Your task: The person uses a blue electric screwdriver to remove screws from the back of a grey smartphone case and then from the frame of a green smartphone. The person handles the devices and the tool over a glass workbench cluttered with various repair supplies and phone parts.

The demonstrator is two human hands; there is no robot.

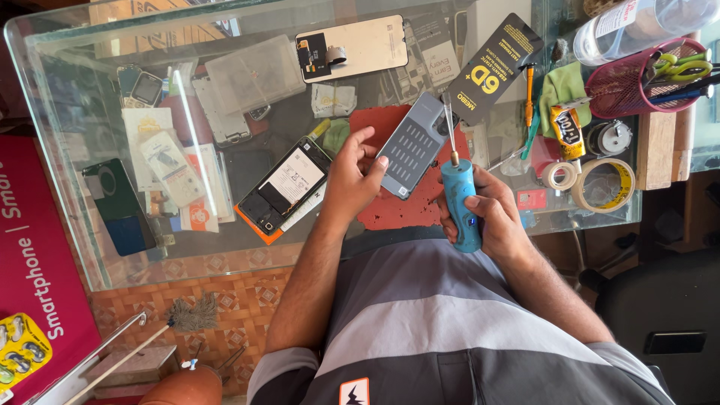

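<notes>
My left hand (354, 174) holds a grey phone back cover (412, 145) by its lower left edge, tilted above a red work mat (390, 210). In my right hand (491, 214) is a blue electric screwdriver (460, 201), gripped upright, its thin metal bit (448, 124) pointing at the upper right corner of the cover near the camera hole. Both hands hover over the glass table (67, 127) close to its near edge.
An opened phone (285, 184) with its battery showing lies left of the mat. A detached screen (352, 49), a clear plastic box (255, 73), tape rolls (604, 184), a glue tube (568, 131), a black packet (493, 67) and a pink mesh tool basket (637, 79) crowd the tabletop.
</notes>
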